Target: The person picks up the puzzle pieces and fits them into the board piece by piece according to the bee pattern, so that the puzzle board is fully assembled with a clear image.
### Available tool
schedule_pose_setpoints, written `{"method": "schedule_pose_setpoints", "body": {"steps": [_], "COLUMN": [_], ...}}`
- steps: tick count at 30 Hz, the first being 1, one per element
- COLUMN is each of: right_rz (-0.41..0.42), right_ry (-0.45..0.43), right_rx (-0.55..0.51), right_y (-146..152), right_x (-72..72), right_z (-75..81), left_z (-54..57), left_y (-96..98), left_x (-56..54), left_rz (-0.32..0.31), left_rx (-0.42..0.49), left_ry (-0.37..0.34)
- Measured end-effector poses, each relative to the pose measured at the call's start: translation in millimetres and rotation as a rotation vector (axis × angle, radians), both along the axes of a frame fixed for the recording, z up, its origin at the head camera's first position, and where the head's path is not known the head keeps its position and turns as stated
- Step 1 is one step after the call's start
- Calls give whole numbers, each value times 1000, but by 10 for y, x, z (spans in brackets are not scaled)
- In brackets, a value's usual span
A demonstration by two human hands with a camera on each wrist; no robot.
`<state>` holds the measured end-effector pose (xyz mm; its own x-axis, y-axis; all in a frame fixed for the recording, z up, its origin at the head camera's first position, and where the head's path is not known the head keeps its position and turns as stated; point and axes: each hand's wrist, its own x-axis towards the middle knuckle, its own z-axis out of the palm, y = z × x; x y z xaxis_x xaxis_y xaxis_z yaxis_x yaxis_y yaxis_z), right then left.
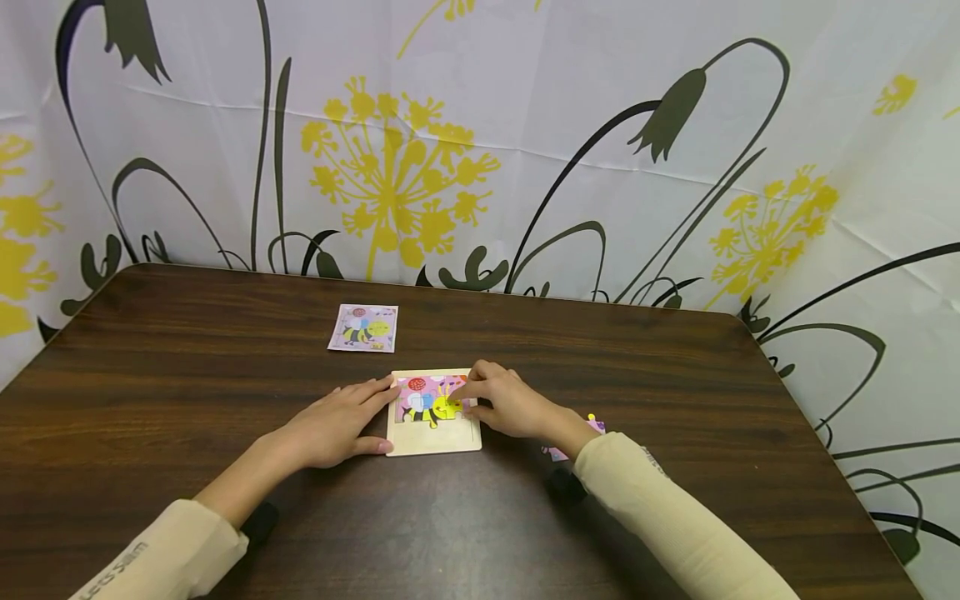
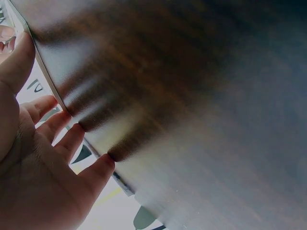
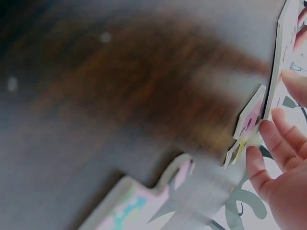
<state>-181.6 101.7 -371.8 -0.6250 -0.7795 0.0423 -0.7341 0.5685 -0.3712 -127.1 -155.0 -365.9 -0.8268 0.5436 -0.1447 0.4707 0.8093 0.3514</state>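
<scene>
Dark wood grain is covering the surface (image 1: 637, 358), where a bee puzzle (image 1: 431, 414), yellow-and-black on pink above bare wood, is lying. Fingers outstretched, the left hand (image 1: 341, 423) is touching its left edge; the right hand (image 1: 510, 402) is bending over its right, grip unclear.

The desk (image 1: 660, 367) is faced with dark wood grain, smooth and faintly glossy, and light is softly reflected from it in both wrist views. The puzzle tray (image 1: 435, 442) is made of pale, matt wood. Loose puzzle pieces (image 3: 139, 206) are finished with smooth printed faces over plain, pale, wood-like edges. The picture card (image 1: 363, 328) seems to be made of paper. Creased cloth is seen in the curtain (image 1: 570, 75) and matt cloth in the sleeves (image 1: 675, 525).
</scene>
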Motion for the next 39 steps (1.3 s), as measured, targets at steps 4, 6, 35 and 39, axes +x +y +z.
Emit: {"method": "schedule_pose_setpoints", "body": {"steps": [4,6,35,39], "right_rz": [-4,-6,-104,-119], "right_ry": [0,0,-143,-147], "right_rx": [5,6,-61,-72], "right_y": [-3,-4,484,594], "right_x": [5,6,-52,-5], "right_z": [-1,-5,69,28], "left_z": [-4,-7,8,5], "left_y": [-3,-4,4,4], "left_x": [3,4,-17,-16], "left_rz": [2,1,-1,0], "left_rx": [1,3,-3,-9], "left_ry": [0,3,-9,-12]}}
